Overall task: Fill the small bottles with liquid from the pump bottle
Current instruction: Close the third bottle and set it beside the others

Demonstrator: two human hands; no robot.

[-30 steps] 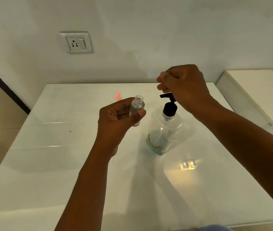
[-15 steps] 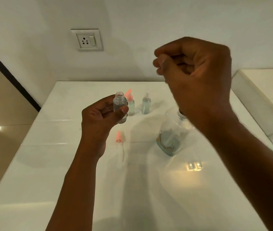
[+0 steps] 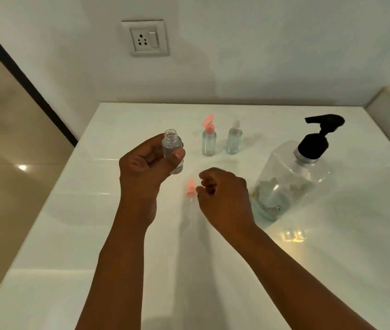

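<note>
The right hand (image 3: 223, 198) has dropped from the pump bottle (image 3: 291, 179) to the pink cap (image 3: 190, 187) mid-desk, fingers curled, empty; the left hand (image 3: 146, 167) grips the open small bottle (image 3: 172, 148), so capping looks next.

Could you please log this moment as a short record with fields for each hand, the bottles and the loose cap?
left hand: grips an uncapped small bottle, upright
right hand: fingers curled beside the pink spray cap, contact unclear
pink spray cap: lying on the white table
capped small bottles: two, standing at the back
pump bottle: standing on the right, black pump on
</note>
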